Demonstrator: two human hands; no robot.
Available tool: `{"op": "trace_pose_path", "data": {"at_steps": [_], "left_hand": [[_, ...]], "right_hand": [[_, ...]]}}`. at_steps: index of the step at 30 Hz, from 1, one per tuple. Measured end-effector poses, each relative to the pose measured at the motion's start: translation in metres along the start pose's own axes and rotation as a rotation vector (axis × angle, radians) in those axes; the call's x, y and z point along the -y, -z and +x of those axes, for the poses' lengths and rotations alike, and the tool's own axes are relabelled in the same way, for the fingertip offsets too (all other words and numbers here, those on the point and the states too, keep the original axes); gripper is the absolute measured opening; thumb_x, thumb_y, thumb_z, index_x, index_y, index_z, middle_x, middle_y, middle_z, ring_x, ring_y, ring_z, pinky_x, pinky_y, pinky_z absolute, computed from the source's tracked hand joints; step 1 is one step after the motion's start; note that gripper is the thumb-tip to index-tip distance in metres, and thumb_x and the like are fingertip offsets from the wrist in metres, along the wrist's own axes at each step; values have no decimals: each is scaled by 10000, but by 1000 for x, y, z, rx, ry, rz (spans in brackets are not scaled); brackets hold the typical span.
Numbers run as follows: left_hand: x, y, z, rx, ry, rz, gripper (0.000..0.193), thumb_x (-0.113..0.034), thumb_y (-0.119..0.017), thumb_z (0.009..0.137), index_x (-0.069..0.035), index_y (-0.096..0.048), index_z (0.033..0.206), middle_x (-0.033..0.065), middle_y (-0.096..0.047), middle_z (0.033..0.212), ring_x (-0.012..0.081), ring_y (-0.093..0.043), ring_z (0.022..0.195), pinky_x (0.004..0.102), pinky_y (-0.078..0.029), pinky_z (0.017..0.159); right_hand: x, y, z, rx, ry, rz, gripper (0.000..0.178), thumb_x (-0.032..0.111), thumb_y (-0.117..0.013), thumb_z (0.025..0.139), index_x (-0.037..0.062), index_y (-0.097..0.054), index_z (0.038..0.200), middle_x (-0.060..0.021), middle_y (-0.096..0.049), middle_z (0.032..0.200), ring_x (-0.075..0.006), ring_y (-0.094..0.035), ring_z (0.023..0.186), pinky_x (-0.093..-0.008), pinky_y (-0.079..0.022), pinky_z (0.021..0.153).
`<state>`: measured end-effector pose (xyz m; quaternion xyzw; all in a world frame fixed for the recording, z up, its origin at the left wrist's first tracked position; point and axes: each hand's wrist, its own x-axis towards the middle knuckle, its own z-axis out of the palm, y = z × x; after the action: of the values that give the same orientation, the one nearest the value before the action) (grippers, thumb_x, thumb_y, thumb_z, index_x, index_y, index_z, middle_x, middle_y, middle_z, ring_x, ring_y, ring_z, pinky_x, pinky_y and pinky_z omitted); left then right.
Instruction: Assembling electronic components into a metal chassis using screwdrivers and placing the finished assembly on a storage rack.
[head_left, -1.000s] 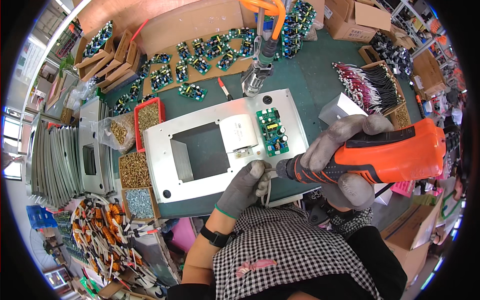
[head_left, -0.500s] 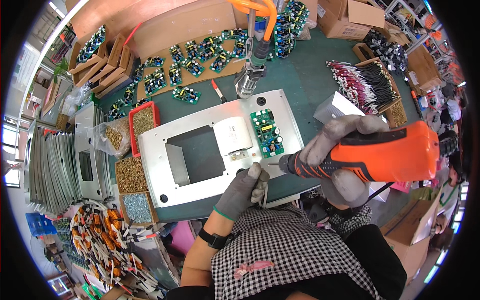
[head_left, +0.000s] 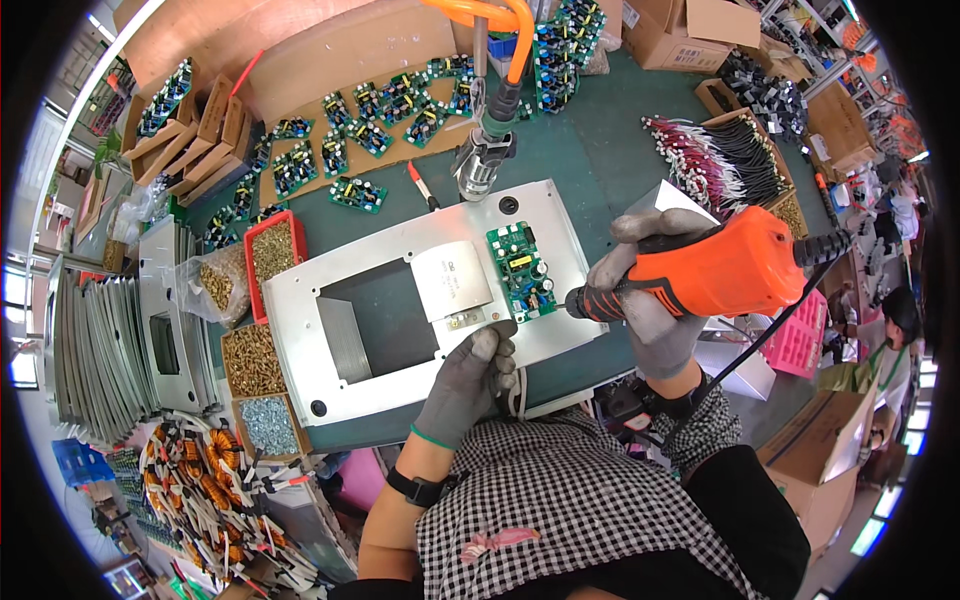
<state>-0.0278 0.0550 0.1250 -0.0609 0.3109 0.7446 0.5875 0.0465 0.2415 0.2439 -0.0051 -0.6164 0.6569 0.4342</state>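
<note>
A silver metal panel [head_left: 385, 398] with a large rectangular cutout lies across the bench. Mounted on it are a rounded white part [head_left: 450, 280] and, to its right, a green circuit board [head_left: 522, 270]. My right hand [head_left: 655, 310], in a grey glove, is closed round an orange power screwdriver [head_left: 715, 270]. The tool points left, its nose beside the board's near right corner; the bit's tip is hard to make out. At the panel's near edge, just below the white part, my gloved left hand [head_left: 465, 385] has thumb and fingers pinched together; what they hold is hidden. A pale strip [head_left: 517, 392] hangs beside those fingers.
Left of the panel stand a red bin [head_left: 297, 236] of small fasteners, a box of brass screws [head_left: 252, 362] and stacked panels [head_left: 95, 330]. Circuit boards [head_left: 358, 194] lie behind. A second driver [head_left: 482, 165] hangs at the far edge. Bundled wires [head_left: 690, 165] lie right.
The screwdriver and my right hand have shifted left and tilted, its nose now close to the circuit board. My left hand stays pinched near the panel's edge. The whole view has shifted slightly.
</note>
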Motion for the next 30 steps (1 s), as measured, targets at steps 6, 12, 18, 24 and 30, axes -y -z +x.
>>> {"op": "trace_pose_path", "data": {"at_steps": [6,12,18,24,30], "left_hand": [[-2,-5,2,-57,-6,96,437,-346,-644,847,-22,-553,1125,9,-561,846,67,-535,690,206,-479,589],[-4,-7,8,-14,2,38,419,-332,-637,856,-10,-547,1109,15,-552,846,68,-522,678,204,-460,568],[-6,-16,9,-76,4,68,428,-352,-624,862,-8,-543,1105,4,-541,837,66,-505,671,207,-461,575],[-7,-16,10,-76,44,56,411,-328,-639,854,-20,-548,1111,-4,-541,845,67,-500,675,213,-468,596],[-2,-15,15,-35,4,43,337,-236,-622,874,-24,-550,1126,21,-573,910,87,-532,727,234,-500,640]], "right_hand": [[-1,-1,-1,19,-19,-59,558,-193,-520,624,19,-373,1119,-159,-538,1018,-151,-611,691,-281,-524,581],[-5,-4,-3,61,-186,-96,451,-119,-577,641,26,-443,1047,-89,-559,932,-107,-584,732,-248,-501,651],[-7,0,0,67,-96,-288,367,-100,-611,605,20,-531,942,-78,-562,925,-122,-592,759,-257,-503,669],[-6,-2,-3,156,-151,-187,306,-74,-619,617,25,-569,902,-83,-571,980,-150,-605,833,-275,-507,707],[-11,-1,6,286,-272,-251,454,-89,-580,636,12,-495,1070,-86,-574,998,-126,-592,728,-277,-495,647]]}}
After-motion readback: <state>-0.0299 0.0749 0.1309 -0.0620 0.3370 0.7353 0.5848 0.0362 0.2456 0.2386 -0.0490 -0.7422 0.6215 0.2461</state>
